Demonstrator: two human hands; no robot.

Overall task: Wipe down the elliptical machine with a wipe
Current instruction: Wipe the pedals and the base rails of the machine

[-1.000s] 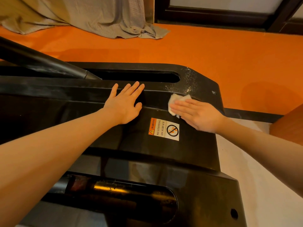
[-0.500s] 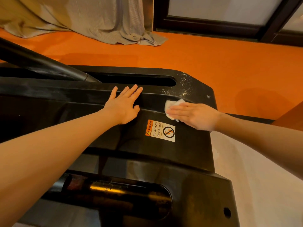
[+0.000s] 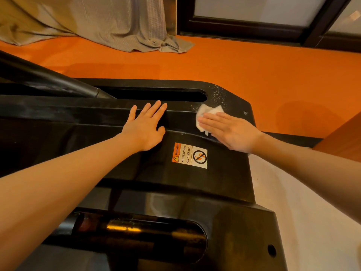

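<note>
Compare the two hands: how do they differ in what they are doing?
The right hand presses a white wipe onto the machine; the left hand has nothing under it but the bare black cover. The right hand's fingers point left, the left hand's point away. Both lie flat, fingers straight.
</note>
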